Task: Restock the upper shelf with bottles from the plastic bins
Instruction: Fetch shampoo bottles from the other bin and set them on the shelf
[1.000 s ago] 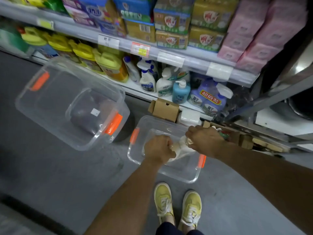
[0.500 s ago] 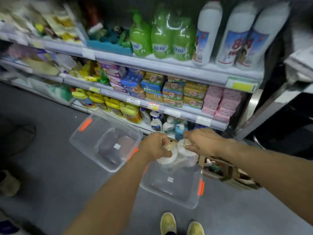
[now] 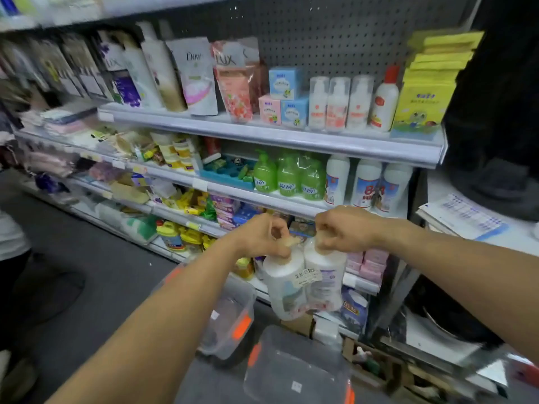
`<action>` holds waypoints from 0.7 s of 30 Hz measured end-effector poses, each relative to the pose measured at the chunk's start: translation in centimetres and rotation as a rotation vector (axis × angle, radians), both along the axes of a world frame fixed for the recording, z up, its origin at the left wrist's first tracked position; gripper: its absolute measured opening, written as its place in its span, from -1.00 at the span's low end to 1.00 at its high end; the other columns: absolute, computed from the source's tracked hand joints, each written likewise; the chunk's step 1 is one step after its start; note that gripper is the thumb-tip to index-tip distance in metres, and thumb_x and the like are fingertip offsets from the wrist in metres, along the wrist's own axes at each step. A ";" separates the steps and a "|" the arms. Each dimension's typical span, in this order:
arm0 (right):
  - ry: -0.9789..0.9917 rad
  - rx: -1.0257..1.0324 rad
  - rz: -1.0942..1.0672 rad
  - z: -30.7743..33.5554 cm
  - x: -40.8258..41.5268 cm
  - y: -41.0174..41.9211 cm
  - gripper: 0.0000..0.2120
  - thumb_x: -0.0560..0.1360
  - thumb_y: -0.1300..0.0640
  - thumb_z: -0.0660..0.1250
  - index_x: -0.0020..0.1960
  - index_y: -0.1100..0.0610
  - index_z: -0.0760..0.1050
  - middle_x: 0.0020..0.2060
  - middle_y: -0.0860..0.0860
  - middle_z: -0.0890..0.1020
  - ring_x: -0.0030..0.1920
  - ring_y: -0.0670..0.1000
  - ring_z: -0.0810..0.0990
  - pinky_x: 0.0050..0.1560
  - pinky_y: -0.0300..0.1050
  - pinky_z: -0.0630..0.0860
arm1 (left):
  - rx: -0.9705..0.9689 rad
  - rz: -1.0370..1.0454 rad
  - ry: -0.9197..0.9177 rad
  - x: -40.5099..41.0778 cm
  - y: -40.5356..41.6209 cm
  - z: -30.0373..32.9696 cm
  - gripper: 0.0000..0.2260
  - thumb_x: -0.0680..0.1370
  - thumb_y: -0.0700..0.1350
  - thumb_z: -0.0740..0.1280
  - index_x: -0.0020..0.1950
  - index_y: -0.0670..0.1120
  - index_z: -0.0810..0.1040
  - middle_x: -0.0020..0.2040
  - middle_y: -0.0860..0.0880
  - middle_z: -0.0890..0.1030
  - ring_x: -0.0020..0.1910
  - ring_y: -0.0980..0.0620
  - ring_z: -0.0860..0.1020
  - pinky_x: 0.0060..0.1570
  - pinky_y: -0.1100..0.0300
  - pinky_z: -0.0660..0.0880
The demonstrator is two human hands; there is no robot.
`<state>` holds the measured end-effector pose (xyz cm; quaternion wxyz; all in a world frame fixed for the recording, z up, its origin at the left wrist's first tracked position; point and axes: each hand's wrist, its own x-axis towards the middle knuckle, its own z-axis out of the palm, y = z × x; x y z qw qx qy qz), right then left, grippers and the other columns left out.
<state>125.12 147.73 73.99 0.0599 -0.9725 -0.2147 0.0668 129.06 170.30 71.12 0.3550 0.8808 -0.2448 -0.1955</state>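
Two white pump bottles hang side by side in front of the shelving. My left hand (image 3: 262,236) grips the pump top of the left bottle (image 3: 284,284). My right hand (image 3: 339,228) grips the top of the right bottle (image 3: 325,278), which carries a barcode sticker. Both bottles are level with the lower shelves. The upper shelf (image 3: 277,135) holds refill pouches, small boxes and several white pump bottles (image 3: 338,103). Below me stand two clear plastic bins with orange latches: one (image 3: 294,374) straight beneath the bottles, the other (image 3: 230,319) to its left.
A shelf with green soap bottles (image 3: 288,176) and white jugs (image 3: 366,185) sits under the upper shelf. A person (image 3: 8,234) stands at the far left. A counter with papers (image 3: 463,217) is on the right. Cardboard boxes (image 3: 370,357) lie by the floor.
Both hands have lifted the two bottles out of the near bin, from floor height up to the lower shelves. My view has tilted up to take in the upper shelf.
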 end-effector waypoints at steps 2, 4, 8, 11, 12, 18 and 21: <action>-0.030 0.008 -0.003 2.8 -0.1 0.1 -0.82 0.47 -0.05 0.35 -0.15 0.01 0.40 -0.28 -0.11 0.46 -0.20 0.05 0.47 -0.25 -0.11 0.32 | -0.042 0.018 -0.019 0.1 0.2 2.6 -0.84 0.37 -0.24 0.54 -0.20 -0.06 0.60 -0.29 0.04 0.61 -0.34 0.17 0.51 -0.24 0.28 0.48; -0.059 0.008 -0.012 5.6 -0.4 0.3 -0.81 0.48 -0.06 0.34 -0.11 0.05 0.43 -0.25 -0.07 0.50 -0.18 0.07 0.49 -0.24 -0.10 0.34 | -0.069 0.041 -0.049 0.0 0.4 5.1 -0.86 0.38 -0.25 0.53 -0.22 -0.07 0.62 -0.31 0.05 0.64 -0.35 0.15 0.54 -0.29 0.26 0.52; -0.102 0.038 -0.035 9.9 -0.8 0.2 -0.77 0.52 -0.02 0.36 0.00 0.14 0.49 -0.11 0.05 0.59 -0.10 0.10 0.54 -0.12 0.00 0.48 | -0.063 0.074 -0.168 -0.2 -0.2 9.3 -0.88 0.37 -0.17 0.53 -0.23 -0.18 0.63 -0.40 0.05 0.59 -0.43 0.15 0.49 -0.36 0.23 0.47; -0.149 0.086 -0.071 12.1 -0.9 -0.4 -0.78 0.55 -0.01 0.34 0.07 0.12 0.50 -0.01 0.03 0.59 -0.02 0.09 0.54 0.03 0.06 0.52 | -0.078 0.103 -0.244 -0.5 -1.1 12.3 -0.75 0.38 -0.03 0.52 -0.21 -0.23 0.63 -0.37 -0.08 0.63 -0.41 0.11 0.48 -0.37 0.16 0.48; -0.166 0.116 -0.079 12.6 -0.9 -0.6 -0.79 0.55 0.00 0.33 0.08 0.12 0.51 0.00 0.03 0.59 -0.02 0.08 0.53 0.04 0.05 0.51 | -0.075 0.112 -0.261 -0.6 -1.3 13.2 -0.73 0.38 0.00 0.51 -0.20 -0.21 0.64 -0.32 -0.14 0.67 -0.39 0.09 0.51 -0.34 0.11 0.54; -0.203 0.327 -0.172 13.7 0.6 -1.2 -0.89 0.56 0.11 0.32 0.07 0.08 0.50 0.02 0.03 0.58 0.04 0.08 0.55 0.09 -0.02 0.50 | -0.043 0.183 -0.346 -0.8 -2.8 16.8 -0.80 0.43 -0.08 0.49 -0.23 -0.22 0.67 -0.28 -0.17 0.68 -0.34 0.03 0.55 -0.24 0.01 0.60; -0.234 0.434 -0.222 13.7 1.1 -1.4 -0.93 0.55 0.14 0.32 0.01 0.01 0.47 -0.01 0.01 0.57 0.04 0.08 0.56 0.01 -0.11 0.45 | -0.031 0.224 -0.364 -0.9 -3.8 17.7 -0.76 0.44 -0.07 0.47 -0.25 -0.25 0.64 -0.37 -0.09 0.56 -0.36 0.01 0.48 -0.30 0.11 0.46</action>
